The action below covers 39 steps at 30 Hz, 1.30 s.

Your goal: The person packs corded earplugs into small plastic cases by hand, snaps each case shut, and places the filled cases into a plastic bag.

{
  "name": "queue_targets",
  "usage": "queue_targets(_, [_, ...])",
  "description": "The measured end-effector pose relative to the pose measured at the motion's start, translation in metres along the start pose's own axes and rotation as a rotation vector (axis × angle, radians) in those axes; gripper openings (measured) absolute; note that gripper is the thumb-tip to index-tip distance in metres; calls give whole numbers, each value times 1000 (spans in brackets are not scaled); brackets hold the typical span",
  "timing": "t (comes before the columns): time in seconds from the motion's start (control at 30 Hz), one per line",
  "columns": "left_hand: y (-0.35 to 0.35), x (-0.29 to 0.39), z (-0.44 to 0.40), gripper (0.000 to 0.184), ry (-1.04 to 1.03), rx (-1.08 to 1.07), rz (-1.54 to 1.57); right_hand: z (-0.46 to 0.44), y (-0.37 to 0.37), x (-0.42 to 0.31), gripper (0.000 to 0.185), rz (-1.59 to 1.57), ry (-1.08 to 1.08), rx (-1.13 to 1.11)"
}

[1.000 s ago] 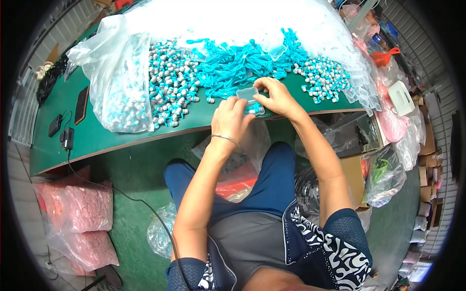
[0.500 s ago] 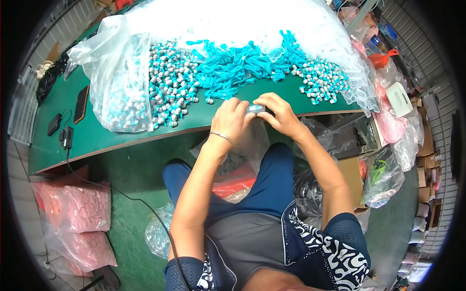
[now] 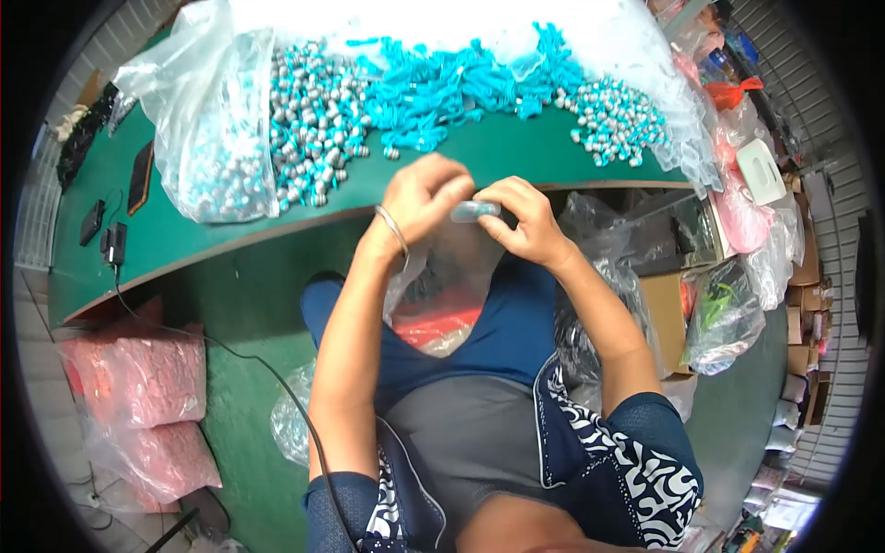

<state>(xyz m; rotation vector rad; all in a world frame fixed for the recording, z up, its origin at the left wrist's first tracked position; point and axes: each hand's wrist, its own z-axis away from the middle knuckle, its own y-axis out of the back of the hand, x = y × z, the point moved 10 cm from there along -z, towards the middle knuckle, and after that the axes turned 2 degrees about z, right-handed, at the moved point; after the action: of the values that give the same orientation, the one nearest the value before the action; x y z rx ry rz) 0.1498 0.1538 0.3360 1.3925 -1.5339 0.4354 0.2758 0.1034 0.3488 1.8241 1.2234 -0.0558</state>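
My right hand (image 3: 525, 219) pinches a small clear plastic packet (image 3: 474, 211) between thumb and fingers, just in front of the table edge. Something bluish shows inside the packet, too small to make out. My left hand (image 3: 424, 201), with a bangle at the wrist, is just left of the packet. Its fingers are bent and slightly blurred, the thumb a little apart from them, and nothing visible is held. Beyond both hands lie a heap of turquoise cords (image 3: 452, 88), a pile of grey-and-turquoise beads (image 3: 318, 115) and a smaller pile of similar beads (image 3: 622, 120).
A clear bag of beads (image 3: 221, 166) leans on the green table (image 3: 516, 147) at left, near a phone (image 3: 141, 178). White plastic bags (image 3: 387, 18) cover the back. Bags of pink pieces (image 3: 138, 382) stand on the floor, and a cable (image 3: 249, 373) runs past my left arm.
My left hand has come off the packet and shifted left and up. The right hand keeps holding the packet. The whole view has tilted, so the table sits higher.
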Motion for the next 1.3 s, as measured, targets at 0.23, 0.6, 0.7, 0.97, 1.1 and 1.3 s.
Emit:
queue_targets(0.23, [4,-11,-4,26,69,101,-110,89,-87,55,24,195,-127,-267])
queue_targets(0.6, [15,-6,-6,17,-10,257,-719,-24,27,7,9,89,16,130])
queue_targets(0.7, [18,-12,-5,23,63,298,-743,-50,53,25,12,99,-114,191])
queue_targets(0.97, [24,-17,-7,19,93,383,-734,-108,73,104,15,542,-79,264])
queue_targets(1.1, [24,-16,-6,19,92,375,-728,-135,60,121,20,650,-116,247])
queue_targets(1.3, [24,-18,-4,18,76,399,-735,-165,59,141,31,1129,-130,153])
